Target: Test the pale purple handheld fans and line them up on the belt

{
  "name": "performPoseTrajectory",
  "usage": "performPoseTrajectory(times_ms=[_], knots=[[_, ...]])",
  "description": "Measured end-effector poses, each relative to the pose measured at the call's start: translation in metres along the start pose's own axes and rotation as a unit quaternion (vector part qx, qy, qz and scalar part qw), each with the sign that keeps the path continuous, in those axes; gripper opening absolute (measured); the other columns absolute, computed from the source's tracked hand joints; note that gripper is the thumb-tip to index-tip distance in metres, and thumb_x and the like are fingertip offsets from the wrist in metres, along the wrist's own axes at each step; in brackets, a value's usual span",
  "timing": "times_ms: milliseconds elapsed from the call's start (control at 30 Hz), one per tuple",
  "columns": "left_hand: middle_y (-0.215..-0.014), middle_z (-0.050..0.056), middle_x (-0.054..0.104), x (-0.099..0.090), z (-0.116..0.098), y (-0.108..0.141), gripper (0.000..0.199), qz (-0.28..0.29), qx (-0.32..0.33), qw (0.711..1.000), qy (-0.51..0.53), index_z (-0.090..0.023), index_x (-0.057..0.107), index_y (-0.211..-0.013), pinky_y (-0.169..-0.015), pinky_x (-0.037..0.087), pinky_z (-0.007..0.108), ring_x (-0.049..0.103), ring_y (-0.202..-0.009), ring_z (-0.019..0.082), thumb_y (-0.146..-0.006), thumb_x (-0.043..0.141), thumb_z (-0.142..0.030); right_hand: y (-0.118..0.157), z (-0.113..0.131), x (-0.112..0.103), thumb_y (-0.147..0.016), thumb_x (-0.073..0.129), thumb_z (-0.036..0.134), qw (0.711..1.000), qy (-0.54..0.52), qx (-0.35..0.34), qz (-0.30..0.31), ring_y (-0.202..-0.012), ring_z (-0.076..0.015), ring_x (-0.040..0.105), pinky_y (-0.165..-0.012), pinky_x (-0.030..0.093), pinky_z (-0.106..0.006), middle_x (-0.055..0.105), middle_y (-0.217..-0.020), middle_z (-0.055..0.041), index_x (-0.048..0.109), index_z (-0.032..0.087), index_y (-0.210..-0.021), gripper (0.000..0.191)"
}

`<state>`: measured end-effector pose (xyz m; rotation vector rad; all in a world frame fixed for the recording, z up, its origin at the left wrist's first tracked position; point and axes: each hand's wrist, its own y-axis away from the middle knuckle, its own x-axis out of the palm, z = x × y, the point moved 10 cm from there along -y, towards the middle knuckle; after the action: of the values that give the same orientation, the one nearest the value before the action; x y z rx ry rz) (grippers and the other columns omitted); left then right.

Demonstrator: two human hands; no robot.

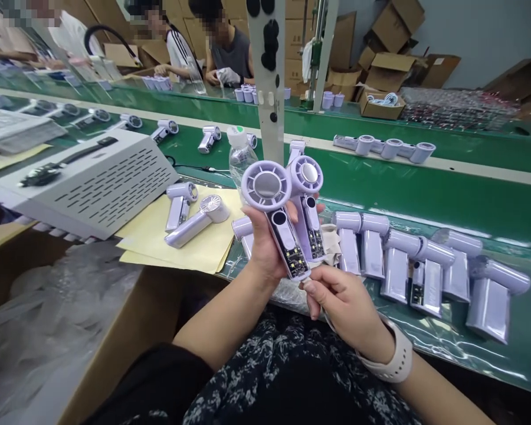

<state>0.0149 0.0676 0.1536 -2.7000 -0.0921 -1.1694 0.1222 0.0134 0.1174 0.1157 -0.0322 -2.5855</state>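
My left hand (265, 245) is wrapped round two lilac handheld fans side by side. The nearer fan (287, 239) has its round head up, and its handle shows a bare circuit board with small lit spots. Just behind it, the second fan (310, 227) also has an exposed board. At the bottom end of the nearer handle, the fingertips of my right hand (336, 295) are pinched together; what they hold there is too small to make out. A pale watch band circles the right wrist.
Several lilac fans (396, 265) lie on the right. Two more fans (197, 221) rest on yellow paper, beside a vented metal box (128, 177). A plastic bottle (241, 156) and a metal post (272, 88) stand behind my hands. People sit across the green conveyor (380, 195).
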Motion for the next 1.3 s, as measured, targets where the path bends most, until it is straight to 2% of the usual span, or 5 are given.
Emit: performPoseTrajectory(times_ms=[267, 533, 900, 1133, 1300], knots=[[-0.102, 0.006, 0.076, -0.007, 0.008, 0.004, 0.07, -0.01, 0.042, 0.999, -0.012, -0.021, 0.064, -0.064, -0.08, 0.062, 0.036, 0.073, -0.098, 0.027, -0.069, 0.061, -0.091, 0.007, -0.023, 0.009, -0.101, 0.055, 0.057, 0.988, -0.144, 0.023, -0.057, -0.041, -0.0119, 0.047, -0.054, 0.051, -0.029, 0.043, -0.046, 0.0105, 0.054, 0.023, -0.08, 0.04], [-0.107, 0.009, 0.074, -0.021, -0.001, 0.003, 0.075, -0.048, -0.005, 0.999, 0.021, -0.022, 0.052, -0.062, -0.086, 0.062, 0.043, 0.07, -0.112, 0.032, -0.073, 0.047, -0.096, 0.002, 0.025, 0.003, -0.106, 0.047, 0.037, 0.985, 0.085, -0.146, -0.026, -0.095, -0.0221, 0.061, -0.085, 0.048, -0.034, 0.065, -0.098, -0.0058, 0.058, 0.023, -0.084, 0.027], [-0.11, 0.01, 0.074, -0.016, -0.009, 0.015, 0.077, 0.006, 0.073, 0.997, -0.008, -0.021, 0.059, -0.059, -0.095, 0.059, 0.043, 0.071, -0.104, 0.031, -0.063, 0.057, -0.097, 0.001, -0.028, 0.014, -0.102, 0.054, 0.058, 0.982, -0.164, 0.024, -0.086, -0.037, -0.0103, 0.044, -0.043, 0.035, -0.024, 0.041, -0.044, 0.0102, 0.044, 0.025, -0.071, 0.046], [-0.112, 0.008, 0.073, -0.027, -0.01, 0.009, 0.074, -0.032, 0.047, 0.998, 0.002, -0.021, 0.056, -0.064, -0.087, 0.062, 0.043, 0.072, -0.104, 0.031, -0.064, 0.06, -0.095, -0.012, -0.007, 0.004, -0.108, 0.044, 0.041, 0.989, 0.076, -0.1, -0.072, -0.085, -0.0201, 0.062, -0.079, 0.051, -0.033, 0.067, -0.089, -0.0044, 0.053, 0.024, -0.082, 0.033], [-0.113, 0.007, 0.073, -0.036, -0.033, 0.006, 0.07, -0.043, 0.073, 0.996, 0.012, -0.022, 0.056, -0.064, -0.087, 0.062, 0.042, 0.071, -0.109, 0.032, -0.069, 0.061, -0.091, -0.028, -0.003, -0.008, -0.104, 0.048, 0.033, 0.914, 0.344, -0.171, -0.13, -0.127, -0.0338, 0.055, -0.107, 0.046, -0.052, 0.062, -0.133, -0.0184, 0.065, 0.02, -0.1, 0.022]])
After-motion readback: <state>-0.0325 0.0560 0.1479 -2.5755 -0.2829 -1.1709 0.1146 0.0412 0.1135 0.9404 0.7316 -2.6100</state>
